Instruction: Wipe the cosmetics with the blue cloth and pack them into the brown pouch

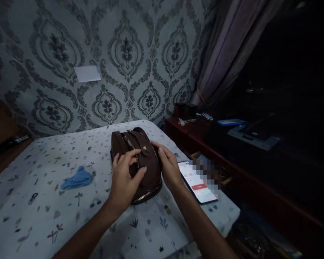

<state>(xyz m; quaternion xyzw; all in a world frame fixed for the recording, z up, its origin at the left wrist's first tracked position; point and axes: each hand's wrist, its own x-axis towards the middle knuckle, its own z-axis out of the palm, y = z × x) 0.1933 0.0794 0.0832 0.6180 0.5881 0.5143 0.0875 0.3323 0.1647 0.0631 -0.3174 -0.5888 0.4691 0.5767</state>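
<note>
A dark brown leather-look bag [148,171] with metal zippers lies on a patterned white sheet, a strap with a round gold snap across it. Across its left part rests my left hand [124,176], thumb and fingers spread, the fingertips touching the bag near a zipper line. Against the bag's right side is my right hand [169,166], with the thumb toward me and the other fingers partly hidden along the far side; it holds the bag there. Whether the zippers are fully closed I cannot make out.
A lit phone [196,183] lies right of the bag near the bed edge. A folded blue cloth [78,178] lies to the left. Beyond the edge stands a dark red wooden desk [183,131] with an open drawer. Patterned wallpaper [126,54] and a curtain [218,54] rise behind.
</note>
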